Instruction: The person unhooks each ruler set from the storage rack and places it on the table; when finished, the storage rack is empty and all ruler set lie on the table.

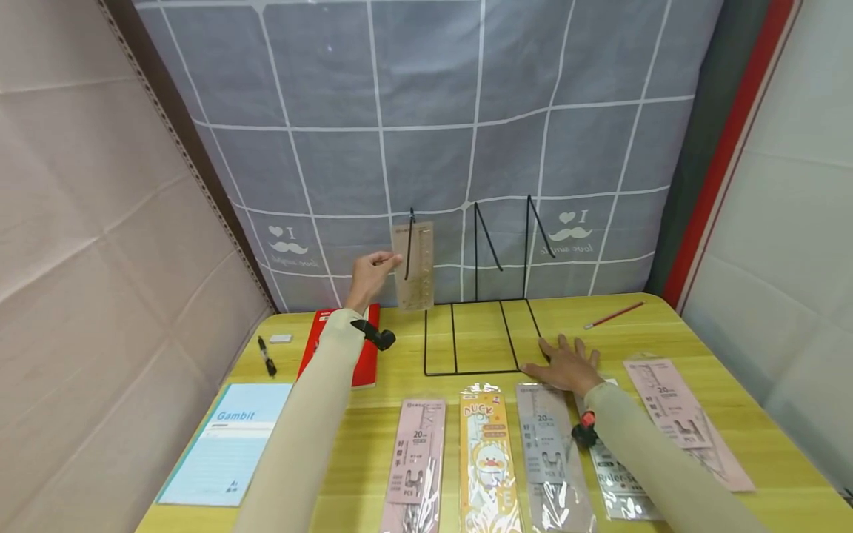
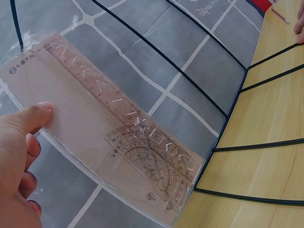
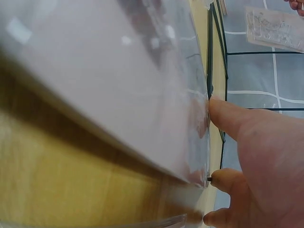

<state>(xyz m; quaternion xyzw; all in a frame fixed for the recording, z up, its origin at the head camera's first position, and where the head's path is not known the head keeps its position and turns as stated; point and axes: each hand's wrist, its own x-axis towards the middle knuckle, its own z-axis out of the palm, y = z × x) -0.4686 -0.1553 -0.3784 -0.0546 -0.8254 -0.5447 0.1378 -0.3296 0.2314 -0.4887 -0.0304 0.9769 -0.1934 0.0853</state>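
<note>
A clear-wrapped pink ruler set [image 1: 423, 259], with a ruler and a protractor visible inside [image 2: 147, 161], hangs from the left hook of a black wire rack [image 1: 472, 372]. My left hand [image 1: 370, 280] pinches the left edge of this pack, thumb on its front face, the other fingers curled beside it. The fingers of my right hand [image 1: 568, 366] are spread over the front right corner of the rack's base. Its thumb touches the base wire [image 3: 210, 71]. Just below that hand lies a greyish-pink ruler set [image 1: 543, 422].
More packs lie along the front: a pink ruler set [image 1: 418, 444], a yellow duck ruler set [image 1: 489, 459], a pale one under the right forearm [image 1: 620, 488] and pink ones at right [image 1: 666, 400]. Leftward are a red notebook [image 1: 365, 363], blue notebook [image 1: 223, 444], pen [image 1: 266, 357] and eraser [image 1: 281, 338]. A pencil [image 1: 614, 315] lies back right.
</note>
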